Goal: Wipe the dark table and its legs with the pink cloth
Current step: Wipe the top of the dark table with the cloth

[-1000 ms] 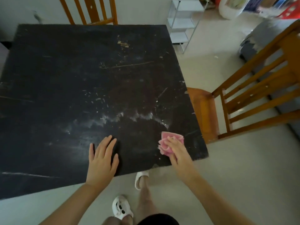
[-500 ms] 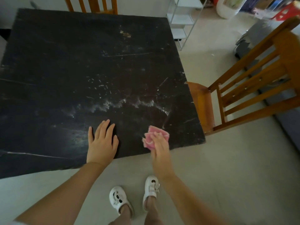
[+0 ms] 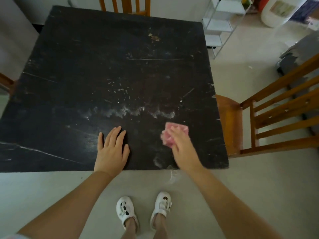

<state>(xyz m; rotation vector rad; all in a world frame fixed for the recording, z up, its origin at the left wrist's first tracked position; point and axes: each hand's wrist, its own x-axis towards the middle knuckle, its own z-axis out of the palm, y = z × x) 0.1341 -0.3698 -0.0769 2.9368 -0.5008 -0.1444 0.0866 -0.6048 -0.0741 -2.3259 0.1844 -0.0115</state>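
Pressing down on the bunched pink cloth (image 3: 172, 135), the right hand (image 3: 183, 149) covers its near part with the fingers laid over it, and the blur there leaves it unclear whether they curl round the cloth or only push it flat. The cloth lies on the dark table (image 3: 103, 66) near the front right corner, just short of a pale smear (image 3: 138, 112) that runs in a ragged band across the top farther in. A smaller whitish patch (image 3: 159, 161) shows on the top beside the right wrist, close to the front edge. The left hand (image 3: 111, 149) rests palm down on the table with straight, slightly spread fingers and grasps nothing; it sits well apart from the cloth, to its left, also near the front edge. The top carries thin scratches, among them a long pale line (image 3: 43, 152) at the front left, and a small tan chip (image 3: 154, 37) toward the far side. A wooden chair (image 3: 259, 118) stands at the right edge with its seat partly under the table, and another chair (image 3: 124, 5) stands at the far edge. Two feet in white shoes (image 3: 125, 213) stand on the pale floor below the front edge. A white rack (image 3: 221, 23) stands beyond the far right corner.
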